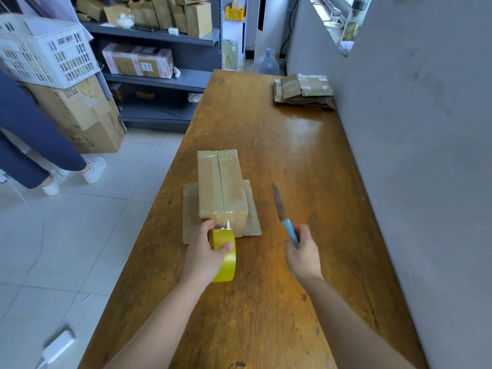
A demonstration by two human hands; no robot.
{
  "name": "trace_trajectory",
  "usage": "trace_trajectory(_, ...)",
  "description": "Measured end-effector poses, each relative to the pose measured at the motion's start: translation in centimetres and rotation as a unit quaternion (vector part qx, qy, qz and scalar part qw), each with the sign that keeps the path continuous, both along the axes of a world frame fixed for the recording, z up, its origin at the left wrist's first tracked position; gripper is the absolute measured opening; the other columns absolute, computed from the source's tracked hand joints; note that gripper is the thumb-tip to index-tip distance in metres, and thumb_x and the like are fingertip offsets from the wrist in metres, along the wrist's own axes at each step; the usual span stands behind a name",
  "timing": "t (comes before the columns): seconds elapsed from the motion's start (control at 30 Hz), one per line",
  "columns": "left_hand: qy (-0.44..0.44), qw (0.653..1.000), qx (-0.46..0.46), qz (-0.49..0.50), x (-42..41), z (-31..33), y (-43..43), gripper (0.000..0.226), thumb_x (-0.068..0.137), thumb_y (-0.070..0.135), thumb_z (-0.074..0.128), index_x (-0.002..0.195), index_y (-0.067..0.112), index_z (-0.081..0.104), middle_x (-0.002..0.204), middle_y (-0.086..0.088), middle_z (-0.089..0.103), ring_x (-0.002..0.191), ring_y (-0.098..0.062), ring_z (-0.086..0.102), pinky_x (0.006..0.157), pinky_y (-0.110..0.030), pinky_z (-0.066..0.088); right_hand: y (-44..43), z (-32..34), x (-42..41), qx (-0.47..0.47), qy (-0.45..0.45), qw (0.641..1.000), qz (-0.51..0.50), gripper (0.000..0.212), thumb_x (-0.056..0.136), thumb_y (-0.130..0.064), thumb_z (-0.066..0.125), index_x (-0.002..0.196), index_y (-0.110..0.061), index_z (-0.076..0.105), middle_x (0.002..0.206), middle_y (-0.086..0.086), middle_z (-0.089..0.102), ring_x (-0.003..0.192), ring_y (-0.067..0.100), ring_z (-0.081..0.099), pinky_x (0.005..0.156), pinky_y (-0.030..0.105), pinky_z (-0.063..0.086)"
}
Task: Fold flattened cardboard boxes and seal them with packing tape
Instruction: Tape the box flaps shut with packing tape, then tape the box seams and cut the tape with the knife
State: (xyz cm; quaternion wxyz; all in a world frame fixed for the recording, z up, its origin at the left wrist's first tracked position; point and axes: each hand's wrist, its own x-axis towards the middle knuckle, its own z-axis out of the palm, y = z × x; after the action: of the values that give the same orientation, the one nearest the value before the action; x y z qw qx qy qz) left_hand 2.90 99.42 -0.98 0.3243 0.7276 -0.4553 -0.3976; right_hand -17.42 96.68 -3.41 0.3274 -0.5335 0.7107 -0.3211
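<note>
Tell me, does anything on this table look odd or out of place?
Nothing spilled or broken. Tape on the box looks wrinkled, and its strip runs uncut to the tape roll in the left hand. The right hand holds a bare-bladed knife. The far stack of flattened boxes lies ragged and askew.

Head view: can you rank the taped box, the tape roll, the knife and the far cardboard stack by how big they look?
1. taped box
2. cardboard stack, though farther away
3. tape roll and knife: unsure; knife longer, roll bulkier
</note>
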Motion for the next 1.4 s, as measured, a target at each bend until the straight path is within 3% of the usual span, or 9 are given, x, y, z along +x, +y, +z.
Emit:
trace_trajectory(0.1, -0.004, 1.000, -0.015, -0.013, 0.7, 0.0, 0.0, 0.066, 0.084, 0.023, 0.074, 0.136, 0.035, 0.035, 0.132, 0.012, 0.046, 0.114, -0.022, 0.053, 0.095, -0.046, 0.048, 0.8, 1.1, 1.2, -0.112, 0.060, 0.991, 0.048, 0.008, 0.098, -0.026, 0.049, 0.091, -0.027, 0.052, 0.073, -0.007, 0.054, 0.063, 0.011, 0.052, 0.056, 0.032, 0.047)
trace_trajectory(0.2, 0.003, 0.999, -0.037, -0.029, 1.2, -0.1, -0.1, 0.071, 0.083, 0.019, 0.075, 0.135, 0.043, 0.034, 0.127, 0.013, 0.047, 0.113, -0.019, 0.052, 0.094, -0.040, 0.048, 1.1, 1.8, 2.0, -0.203, 0.184, 0.956, 0.106, 0.036, 0.096, -0.051, 0.040, 0.068, -0.029, 0.046, 0.058, -0.007, 0.046, 0.051, 0.015, 0.044, 0.045, 0.029, 0.035)
trace_trajectory(0.43, 0.012, 0.998, -0.021, -0.062, 1.8, -0.3, -0.8, 0.091, 0.084, 0.019, 0.074, 0.149, 0.047, 0.016, 0.124, 0.014, 0.050, 0.101, -0.018, 0.053, 0.086, -0.034, 0.049, 0.3, 1.7, 1.7, -0.282, 0.290, 0.893, 0.196, 0.031, 0.091, -0.030, 0.043, 0.089, -0.023, 0.073, 0.059, -0.004, 0.053, 0.045, 0.021, 0.052, 0.034, 0.026, 0.038)
trace_trajectory(0.53, 0.024, 0.998, -0.021, -0.062, 2.1, -0.7, -1.0, 0.092, 0.084, 0.019, 0.074, 0.148, 0.050, 0.016, 0.124, 0.014, 0.050, 0.098, -0.018, 0.054, 0.081, -0.032, 0.048, 0.2, 2.4, 1.3, -0.276, 0.330, 0.880, 0.203, 0.015, 0.085, -0.026, 0.061, 0.073, -0.026, 0.069, 0.052, -0.006, 0.045, 0.041, 0.016, 0.045, 0.036, 0.020, 0.025)
trace_trajectory(0.73, 0.020, 0.997, -0.027, -0.063, 2.1, -1.0, -1.2, 0.094, 0.083, 0.020, 0.075, 0.148, 0.049, 0.015, 0.120, 0.014, 0.051, 0.095, -0.018, 0.055, 0.076, -0.030, 0.048, -0.3, 3.5, 1.9, -0.252, 0.368, 0.865, 0.228, 0.020, 0.080, -0.025, 0.073, 0.061, -0.024, 0.066, 0.049, -0.008, 0.045, 0.039, 0.015, 0.044, 0.035, 0.019, 0.028)
trace_trajectory(0.93, 0.014, 0.997, -0.035, -0.064, 2.2, -1.1, -1.3, 0.094, 0.082, 0.021, 0.076, 0.149, 0.046, 0.016, 0.118, 0.011, 0.052, 0.089, -0.017, 0.056, 0.072, -0.026, 0.047, -0.5, 5.0, 3.1, -0.195, 0.404, 0.863, 0.232, 0.023, 0.064, -0.018, 0.088, 0.058, -0.025, 0.068, 0.045, -0.008, 0.044, 0.034, 0.014, 0.036, 0.046, 0.012, 0.001)
trace_trajectory(1.13, 0.010, 0.997, -0.032, -0.067, 2.2, -1.1, -1.5, 0.093, 0.082, 0.023, 0.076, 0.149, 0.046, 0.016, 0.115, 0.013, 0.050, 0.089, -0.016, 0.057, 0.076, -0.032, 0.052, -1.4, 5.3, 4.2, -0.132, 0.478, 0.831, 0.252, 0.029, 0.052, -0.012, 0.091, 0.053, -0.025, 0.065, 0.042, -0.007, 0.043, 0.032, 0.014, 0.039, 0.034, 0.015, 0.027)
trace_trajectory(1.27, 0.016, 0.997, -0.030, -0.070, 2.2, -0.9, -1.7, 0.094, 0.082, 0.023, 0.076, 0.149, 0.046, 0.015, 0.115, 0.013, 0.051, 0.089, -0.014, 0.058, 0.074, -0.029, 0.052, -2.1, 6.1, 5.1, -0.087, 0.557, 0.785, 0.256, 0.011, 0.091, -0.014, 0.063, 0.088, -0.025, 0.065, 0.069, -0.004, 0.056, 0.060, 0.015, 0.053, 0.051, 0.022, 0.037)
trace_trajectory(1.4, 0.023, 0.997, -0.033, -0.073, 2.2, -0.9, -1.5, 0.095, 0.083, 0.020, 0.075, 0.150, 0.047, 0.014, 0.112, 0.012, 0.051, 0.084, -0.012, 0.057, 0.074, -0.029, 0.050, -1.0, 5.3, 5.3, 0.024, 0.584, 0.753, 0.303, 0.020, 0.094, -0.005, 0.047, 0.104, -0.013, 0.062, 0.087, 0.000, 0.062, 0.076, 0.019, 0.056, 0.064, 0.027, 0.042)
